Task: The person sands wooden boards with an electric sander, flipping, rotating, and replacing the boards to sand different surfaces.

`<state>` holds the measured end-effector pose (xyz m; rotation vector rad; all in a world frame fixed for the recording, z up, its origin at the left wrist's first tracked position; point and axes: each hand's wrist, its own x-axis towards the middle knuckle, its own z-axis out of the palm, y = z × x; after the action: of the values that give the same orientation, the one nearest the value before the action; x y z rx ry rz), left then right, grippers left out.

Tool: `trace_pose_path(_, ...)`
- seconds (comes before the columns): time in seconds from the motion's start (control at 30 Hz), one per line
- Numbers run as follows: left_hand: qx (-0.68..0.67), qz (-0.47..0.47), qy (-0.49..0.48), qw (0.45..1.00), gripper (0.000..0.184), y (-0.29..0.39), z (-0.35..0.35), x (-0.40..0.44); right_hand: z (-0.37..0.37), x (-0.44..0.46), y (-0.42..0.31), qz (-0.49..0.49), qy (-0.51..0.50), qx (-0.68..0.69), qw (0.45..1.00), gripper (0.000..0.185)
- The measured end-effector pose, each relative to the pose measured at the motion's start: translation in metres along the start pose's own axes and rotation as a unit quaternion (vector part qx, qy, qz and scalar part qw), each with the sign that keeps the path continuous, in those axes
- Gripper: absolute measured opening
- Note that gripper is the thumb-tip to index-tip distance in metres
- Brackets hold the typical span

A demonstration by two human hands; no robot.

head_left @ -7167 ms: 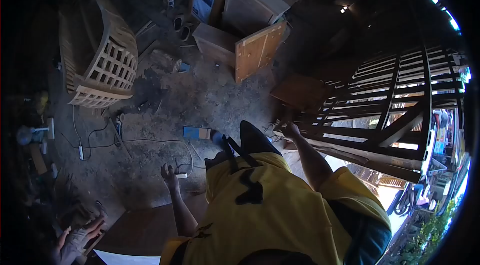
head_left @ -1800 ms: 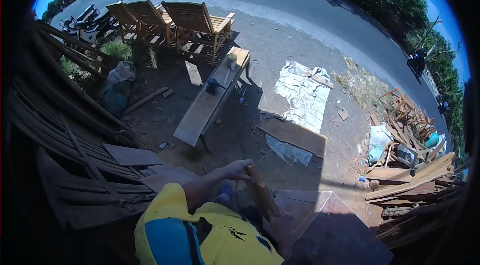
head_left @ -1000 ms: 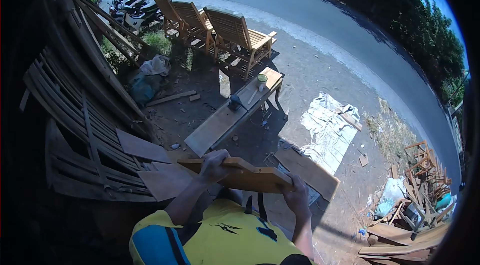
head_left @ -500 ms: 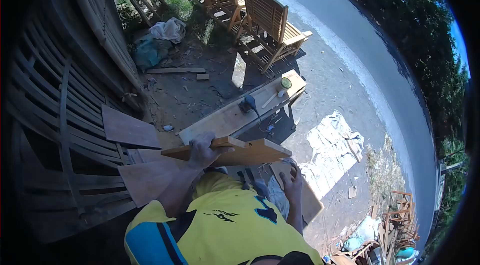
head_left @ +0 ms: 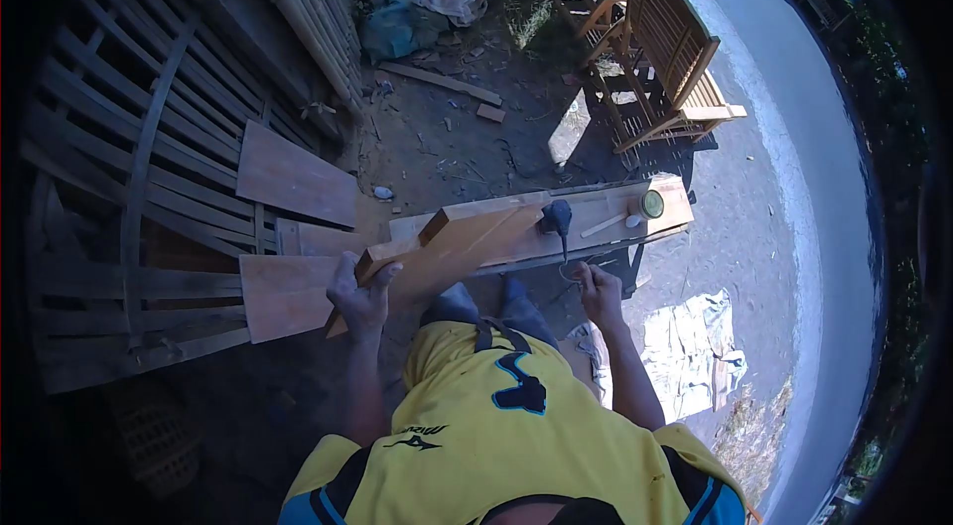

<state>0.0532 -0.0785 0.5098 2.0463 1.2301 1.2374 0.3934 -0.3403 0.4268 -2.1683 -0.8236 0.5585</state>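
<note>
Here, at the bottom of the frame, we wear a yellow shirt (head_left: pixel 516 446). Left of center, our left hand (head_left: pixel 362 302) grips the near end of a notched wooden board (head_left: pixel 452 252), fingers wrapped over its edge. The board slants up toward mid-frame, its far end over the bench (head_left: pixel 613 200); we cannot tell whether that end touches it. Right of center, our right hand (head_left: pixel 601 297) is off the board, fingers bent beside a thin cord (head_left: pixel 567 270); whether they pinch it, we cannot tell.

As for how far along we are, we judge it partway: the board is up in our grasp and reaches over the bench, but it does not lie flat there. Its notch is already cut; we see no tool working on it.

Just beyond the board's end, a dark power tool (head_left: pixel 557 217) rests on the bench, with a flat stick (head_left: pixel 604 225) and an open tin (head_left: pixel 651 204) to its right. At left, flat panels (head_left: pixel 298 173) lean against a slatted frame (head_left: pixel 144 148). At lower right, a white cloth (head_left: pixel 695 346) lies on the ground. Farther off, we see a stuffed bag (head_left: pixel 402 29) at top center, wooden chairs (head_left: pixel 670 24) at upper right, and the road (head_left: pixel 834 227) curving down the right side.
</note>
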Motion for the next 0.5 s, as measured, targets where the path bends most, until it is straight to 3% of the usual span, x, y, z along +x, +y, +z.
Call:
trace_pose_path(0.03, 0.017, -0.004, 0.018, 1.000, 0.063, 0.002, 0.004, -0.009, -0.007, 0.022, 0.005, -0.017, -0.017, 0.007, 1.000, 0.029)
trace_pose_path(0.1, 0.045, -0.058, 0.050, 0.996, 0.064, 0.007, 0.007, -0.026, -0.025, 0.059, -0.004, -0.080, -0.071, -0.134, 0.985, 0.026)
trace_pose_path(0.17, 0.062, -0.058, 0.077, 0.993, 0.064, 0.015, 0.005, -0.022, -0.070, 0.087, -0.064, -0.206, -0.001, 0.047, 0.978, 0.033)
trace_pose_path(0.23, 0.093, -0.050, 0.117, 0.987, 0.065, 0.027, 0.013, -0.028, -0.144, 0.099, -0.139, -0.263, 0.139, 0.136, 0.945, 0.027)
trace_pose_path(0.27, 0.097, -0.042, 0.131, 0.986, 0.065, 0.032, 0.015, -0.030, -0.184, 0.090, -0.178, -0.307, 0.212, 0.216, 0.902, 0.023)
trace_pose_path(0.3, 0.131, -0.052, 0.119, 0.983, 0.062, 0.036, 0.015, -0.030, -0.224, 0.085, -0.206, -0.452, 0.327, 0.222, 0.800, 0.027)
trace_pose_path(0.37, 0.158, -0.076, 0.107, 0.979, 0.059, 0.040, 0.013, -0.030, -0.287, 0.064, -0.258, -0.591, 0.447, 0.232, 0.630, 0.039)
trace_pose_path(0.43, 0.179, -0.076, 0.103, 0.975, 0.060, 0.041, 0.017, -0.033, -0.328, 0.039, -0.309, -0.666, 0.550, 0.201, 0.463, 0.056)
trace_pose_path(0.47, 0.193, -0.075, 0.092, 0.974, 0.061, 0.042, 0.022, -0.035, -0.341, 0.029, -0.327, -0.668, 0.601, 0.176, 0.403, 0.065)
trace_pose_path(0.5, 0.190, -0.069, 0.100, 0.974, 0.072, 0.042, 0.028, -0.036, -0.353, 0.023, -0.339, -0.717, 0.564, 0.171, 0.372, 0.065)
